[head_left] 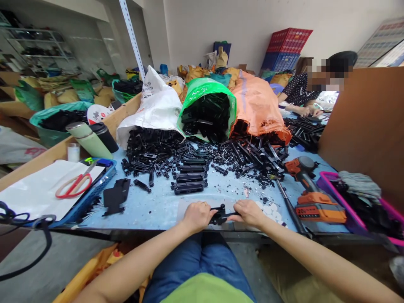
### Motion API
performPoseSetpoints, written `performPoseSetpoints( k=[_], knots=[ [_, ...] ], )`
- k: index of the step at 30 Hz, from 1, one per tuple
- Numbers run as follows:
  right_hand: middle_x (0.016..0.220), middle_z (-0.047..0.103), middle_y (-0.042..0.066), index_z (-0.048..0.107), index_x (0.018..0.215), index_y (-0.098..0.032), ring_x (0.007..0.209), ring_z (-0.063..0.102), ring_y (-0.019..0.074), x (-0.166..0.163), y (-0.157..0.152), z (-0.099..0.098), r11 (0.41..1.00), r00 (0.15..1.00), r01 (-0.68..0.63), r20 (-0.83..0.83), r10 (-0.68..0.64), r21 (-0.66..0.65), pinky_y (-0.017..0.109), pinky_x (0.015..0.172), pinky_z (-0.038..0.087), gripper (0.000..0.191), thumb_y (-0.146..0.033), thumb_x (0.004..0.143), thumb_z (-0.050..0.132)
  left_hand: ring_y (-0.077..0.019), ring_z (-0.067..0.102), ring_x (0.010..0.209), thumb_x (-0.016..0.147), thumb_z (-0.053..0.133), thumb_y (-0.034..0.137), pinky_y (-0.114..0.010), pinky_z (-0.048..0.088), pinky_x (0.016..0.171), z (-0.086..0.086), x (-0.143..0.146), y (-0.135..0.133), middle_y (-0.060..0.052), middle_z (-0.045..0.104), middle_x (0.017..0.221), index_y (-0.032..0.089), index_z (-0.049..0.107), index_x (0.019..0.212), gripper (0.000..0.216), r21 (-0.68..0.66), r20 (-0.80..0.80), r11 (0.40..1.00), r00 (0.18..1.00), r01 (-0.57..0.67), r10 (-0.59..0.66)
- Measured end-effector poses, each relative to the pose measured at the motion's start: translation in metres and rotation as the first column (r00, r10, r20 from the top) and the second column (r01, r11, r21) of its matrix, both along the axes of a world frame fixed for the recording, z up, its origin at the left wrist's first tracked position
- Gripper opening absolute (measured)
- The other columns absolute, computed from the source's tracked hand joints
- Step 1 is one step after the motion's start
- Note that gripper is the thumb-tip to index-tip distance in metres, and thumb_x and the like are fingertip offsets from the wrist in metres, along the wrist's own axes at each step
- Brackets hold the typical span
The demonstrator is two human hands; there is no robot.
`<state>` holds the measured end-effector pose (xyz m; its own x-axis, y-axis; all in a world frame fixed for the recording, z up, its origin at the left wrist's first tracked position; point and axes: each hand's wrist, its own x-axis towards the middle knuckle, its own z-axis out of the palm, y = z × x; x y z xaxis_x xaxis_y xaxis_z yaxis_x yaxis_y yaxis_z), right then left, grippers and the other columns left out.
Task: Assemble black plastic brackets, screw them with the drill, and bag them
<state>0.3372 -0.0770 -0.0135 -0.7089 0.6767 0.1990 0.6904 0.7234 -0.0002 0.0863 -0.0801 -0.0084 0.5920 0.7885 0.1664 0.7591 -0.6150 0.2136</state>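
At the table's front edge, my left hand (198,216) pinches the left end of a small black plastic part (220,213). My right hand (248,213) is closed on the right end of the same part, thumb and fingers together. Its exact shape is partly covered by my fingers. Just beyond my hands lies a stack of long black plastic pieces (190,181), laid side by side in a row. Several white discs (272,210) lie to the right of my right hand.
Behind the loose black parts lie an open white sack (154,105), a green sack (202,94) and an orange sack (257,105). At right are a hammer (288,204), a cordless drill (315,206) and a pink basket (326,185). Red scissors (74,186) lie left. A co-worker (303,90) sits beyond.
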Motion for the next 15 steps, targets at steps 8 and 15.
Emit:
performPoseSetpoints(
  k=[8, 15],
  knots=[
    [0.061, 0.058, 0.005, 0.056, 0.07, -0.017, 0.057, 0.053, 0.0165, -0.029, -0.018, 0.042, 0.971, 0.995, 0.094, 0.043, -0.086, -0.221, 0.026, 0.053, 0.027, 0.055, -0.064, 0.084, 0.032, -0.0208, 0.064, 0.069, 0.094, 0.024, 0.043, -0.029, 0.041, 0.06, 0.012, -0.012, -0.004, -0.009, 0.069, 0.073, 0.015, 0.065, 0.074, 0.054, -0.057, -0.061, 0.988, 0.988, -0.145, 0.141],
    [0.096, 0.058, 0.012, 0.05, 0.113, -0.013, 0.086, 0.051, 0.0248, -0.061, -0.013, 0.048, 0.992, 0.998, -0.063, 0.014, 0.064, -0.111, 0.035, 0.073, 0.035, 0.061, -0.06, 0.074, 0.056, -0.021, 0.065, 0.07, 0.094, 0.02, 0.044, -0.028, 0.042, 0.062, 0.022, -0.011, -0.01, -0.012, 0.069, 0.075, 0.013, 0.067, 0.075, 0.06, -0.057, -0.078, 0.972, 0.971, -0.229, 0.224]
  ],
)
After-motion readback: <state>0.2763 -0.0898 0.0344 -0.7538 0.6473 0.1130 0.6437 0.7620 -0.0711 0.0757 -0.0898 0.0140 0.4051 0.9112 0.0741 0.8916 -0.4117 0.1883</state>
